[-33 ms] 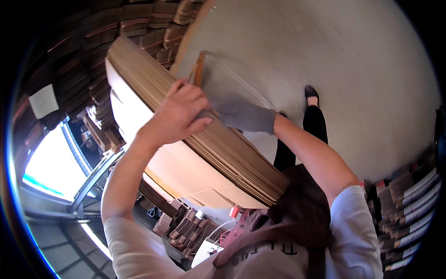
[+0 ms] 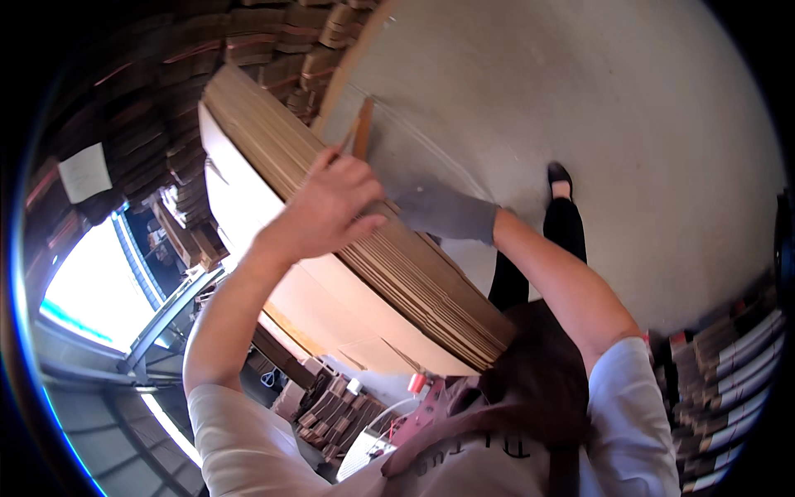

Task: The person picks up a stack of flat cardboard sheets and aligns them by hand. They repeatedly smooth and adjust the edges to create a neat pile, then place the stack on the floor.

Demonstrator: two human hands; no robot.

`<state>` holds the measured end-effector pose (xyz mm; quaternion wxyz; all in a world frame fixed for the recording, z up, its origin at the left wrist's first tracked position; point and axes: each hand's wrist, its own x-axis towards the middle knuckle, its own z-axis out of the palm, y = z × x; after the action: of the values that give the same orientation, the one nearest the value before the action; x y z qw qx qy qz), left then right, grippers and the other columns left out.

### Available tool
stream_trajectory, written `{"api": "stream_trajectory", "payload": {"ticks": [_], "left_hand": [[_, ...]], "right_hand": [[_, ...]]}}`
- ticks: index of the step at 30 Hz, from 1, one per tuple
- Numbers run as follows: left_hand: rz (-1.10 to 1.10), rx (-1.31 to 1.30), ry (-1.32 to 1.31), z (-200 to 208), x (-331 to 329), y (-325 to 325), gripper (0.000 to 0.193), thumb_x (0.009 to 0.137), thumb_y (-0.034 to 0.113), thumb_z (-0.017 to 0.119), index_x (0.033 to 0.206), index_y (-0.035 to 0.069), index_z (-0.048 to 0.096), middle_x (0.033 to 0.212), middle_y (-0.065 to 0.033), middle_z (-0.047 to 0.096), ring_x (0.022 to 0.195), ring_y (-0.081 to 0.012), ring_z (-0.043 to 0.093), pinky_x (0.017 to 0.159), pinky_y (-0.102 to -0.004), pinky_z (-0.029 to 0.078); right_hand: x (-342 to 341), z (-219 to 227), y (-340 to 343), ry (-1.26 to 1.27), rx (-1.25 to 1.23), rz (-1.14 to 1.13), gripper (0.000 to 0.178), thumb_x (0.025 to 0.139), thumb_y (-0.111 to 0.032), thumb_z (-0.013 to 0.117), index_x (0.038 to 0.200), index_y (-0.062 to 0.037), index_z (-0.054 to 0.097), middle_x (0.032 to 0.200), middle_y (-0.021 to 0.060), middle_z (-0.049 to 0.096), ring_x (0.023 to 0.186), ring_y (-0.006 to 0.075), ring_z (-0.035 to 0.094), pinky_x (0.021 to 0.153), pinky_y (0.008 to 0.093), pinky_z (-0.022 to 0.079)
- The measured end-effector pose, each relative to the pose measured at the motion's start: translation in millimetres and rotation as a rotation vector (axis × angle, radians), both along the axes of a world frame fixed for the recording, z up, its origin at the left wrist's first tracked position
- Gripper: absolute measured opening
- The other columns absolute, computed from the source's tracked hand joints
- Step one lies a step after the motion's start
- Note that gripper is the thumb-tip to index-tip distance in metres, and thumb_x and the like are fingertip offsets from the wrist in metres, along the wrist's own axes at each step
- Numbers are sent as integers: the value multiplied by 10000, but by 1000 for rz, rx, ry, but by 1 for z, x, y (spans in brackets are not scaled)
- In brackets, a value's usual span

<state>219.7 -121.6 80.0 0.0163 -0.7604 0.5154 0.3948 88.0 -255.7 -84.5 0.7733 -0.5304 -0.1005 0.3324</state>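
A thick stack of flat brown cardboard sheets (image 2: 265,124) stands slanted in front of me, its layered edges facing up and a pale outer face to the left. My left hand (image 2: 335,203), bare, lies over the upper edge near the middle, with bent fingers and the thumb along the sheets. Whatever its fingertips may grip is hidden. My right hand (image 2: 443,211) wears a grey glove and reaches to the stack's far side, close beside the left. Motion smears the glove, and its fingers cannot be made out.
Bundled cardboard (image 2: 190,50) is piled high at the upper left, with a white paper sheet (image 2: 85,174) on it. An orange-brown strip (image 2: 363,128) stands beyond my left hand. More bundles (image 2: 729,373) rise at the right. Grey floor (image 2: 646,149) stretches around my feet.
The view has shifted slightly, so the stack sits a little farther right and lower. Both hands keep nearly the same place on it, and the glove stays blurred.
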Motion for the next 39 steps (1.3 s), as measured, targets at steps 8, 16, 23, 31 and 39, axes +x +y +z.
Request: {"api": "stream_trajectory", "payload": {"ticks": [8,16,23,31,39], "left_hand": [[-86,36,-159,6,-2,-41,704,1025,514,544,1596,135,383,1676,-119,327,1589,-277,209,1277,-581,132],[-72,310,-144,-30,-7,-1,725,1051,598,431,1619,157,336,1685,-131,302,1596,-291,175,1276,-591,97],[-29,268,-179,-53,14,-13,721,1048,622,416,1617,184,345,1698,-135,266,1606,-296,129,1258,-643,70],[-42,241,-283,-38,21,-3,744,1026,638,455,1625,213,335,1709,-117,242,1607,-297,122,1245,-671,97],[-24,146,-335,-35,17,27,760,1011,658,465,1630,243,320,1729,-82,186,1609,-286,104,1242,-680,104]], "right_hand": [[4,13,-21,92,-100,82,458,1031,-434,516,1242,-62,681,1065,102,715,907,192,665,734,346,568],[7,15,-18,195,-24,99,296,1023,-241,559,1141,3,679,904,103,682,761,191,675,669,346,576],[5,11,-21,115,-53,51,290,1024,-218,558,1017,34,701,842,111,667,698,191,668,647,348,561],[10,24,-27,121,-96,78,266,1015,-239,576,1054,-2,690,757,121,661,632,191,653,612,350,541],[14,26,-26,180,-136,91,292,1036,-254,581,1038,19,685,770,140,684,646,209,671,651,360,549]]}}
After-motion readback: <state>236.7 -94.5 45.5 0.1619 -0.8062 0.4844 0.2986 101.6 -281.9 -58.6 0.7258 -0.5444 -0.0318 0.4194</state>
